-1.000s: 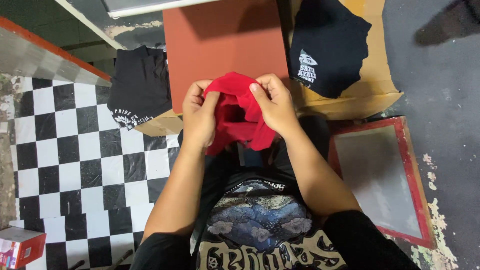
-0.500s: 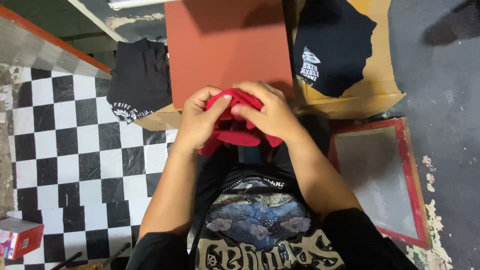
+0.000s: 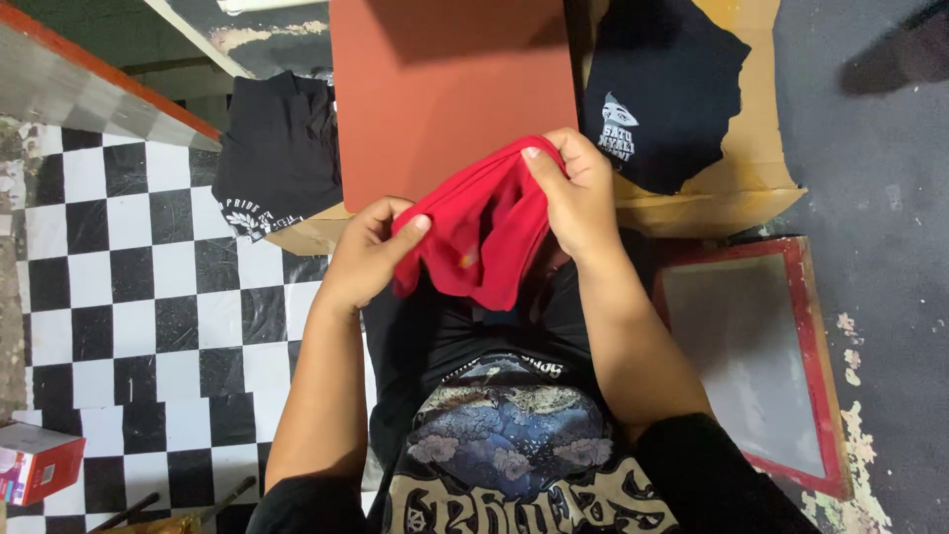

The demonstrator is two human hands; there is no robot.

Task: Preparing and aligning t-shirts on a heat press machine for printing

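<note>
A small red and white carton (image 3: 38, 463) lies on the checkered floor (image 3: 129, 297) at my lower left. Flattened brown cardboard (image 3: 761, 168) lies ahead on my right.

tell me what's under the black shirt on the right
The black shirt lies on a brown cardboard sheet, whose bare edge shows to the right of and below the shirt. What sits beneath the cardboard is covered.
</note>
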